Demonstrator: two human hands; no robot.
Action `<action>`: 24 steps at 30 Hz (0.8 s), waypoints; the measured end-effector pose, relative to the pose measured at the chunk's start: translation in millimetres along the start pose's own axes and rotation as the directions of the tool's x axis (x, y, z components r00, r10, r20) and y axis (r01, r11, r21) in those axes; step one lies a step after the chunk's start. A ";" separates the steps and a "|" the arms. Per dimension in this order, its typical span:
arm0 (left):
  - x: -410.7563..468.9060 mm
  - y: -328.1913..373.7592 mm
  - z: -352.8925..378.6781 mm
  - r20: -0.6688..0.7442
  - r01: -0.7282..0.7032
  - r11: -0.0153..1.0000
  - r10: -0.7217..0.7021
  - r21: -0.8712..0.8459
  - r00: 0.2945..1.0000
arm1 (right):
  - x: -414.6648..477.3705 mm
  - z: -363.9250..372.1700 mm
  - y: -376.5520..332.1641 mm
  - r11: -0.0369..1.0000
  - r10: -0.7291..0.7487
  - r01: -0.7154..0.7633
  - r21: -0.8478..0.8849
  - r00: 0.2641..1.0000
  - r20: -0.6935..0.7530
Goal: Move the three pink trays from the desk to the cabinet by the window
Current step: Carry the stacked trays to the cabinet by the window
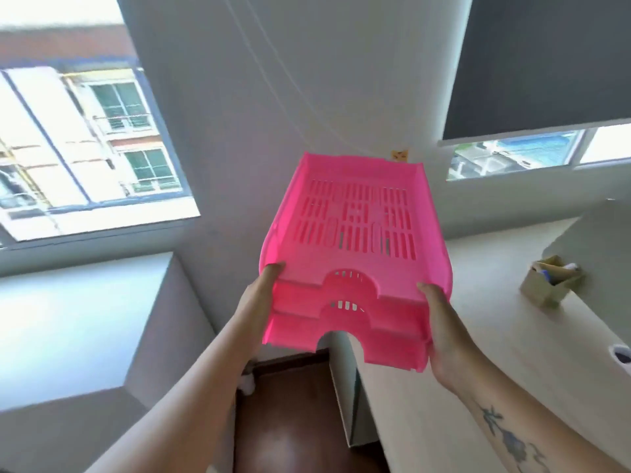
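Three stacked pink trays (pixel 355 254) hang in mid-air, the left hand (pixel 257 302) and right hand (pixel 440 329) each gripping a side. They sit between the white cabinet (pixel 85 319) and the worktop (pixel 478 336), touching neither.

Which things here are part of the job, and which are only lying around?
Part of the job:
- pink trays, stacked, held in the air
- left hand and right hand, gripping the stack's sides
- white cabinet under the window
- desk

Only lying around:
- small beige box on the desk
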State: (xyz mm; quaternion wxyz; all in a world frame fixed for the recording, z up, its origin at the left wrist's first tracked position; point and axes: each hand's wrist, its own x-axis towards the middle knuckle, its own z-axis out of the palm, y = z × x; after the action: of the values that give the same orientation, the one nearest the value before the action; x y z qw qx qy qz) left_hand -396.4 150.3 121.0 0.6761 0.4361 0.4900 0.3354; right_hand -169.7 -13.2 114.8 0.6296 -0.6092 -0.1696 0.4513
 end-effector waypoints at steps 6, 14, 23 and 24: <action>-97.5 18.7 -155.6 -0.277 -0.178 0.983 0.158 -0.049 0.948 | -22.8 156.5 20.6 0.999 0.029 -0.016 -0.038 0.921 0.389; -208.7 20.7 -312.8 -0.519 -0.279 0.954 0.185 -0.109 0.835 | -97.1 330.7 62.8 0.991 0.127 -0.070 -0.110 0.716 0.687; -234.8 19.8 -462.6 -0.620 -0.275 0.951 0.131 -0.143 0.774 | -145.9 477.5 117.4 0.975 0.200 -0.063 -0.215 0.675 0.710; -233.1 22.1 -480.9 -0.613 -0.257 0.956 0.120 -0.141 0.781 | -149.2 492.9 125.1 0.973 0.210 -0.071 -0.222 0.677 0.706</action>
State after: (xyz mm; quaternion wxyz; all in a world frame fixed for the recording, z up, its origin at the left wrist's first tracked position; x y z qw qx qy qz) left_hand -925.1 79.1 160.5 0.4932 0.2786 0.5920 0.5732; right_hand -671.1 155.0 148.6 0.4184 -0.4457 -0.3958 0.6853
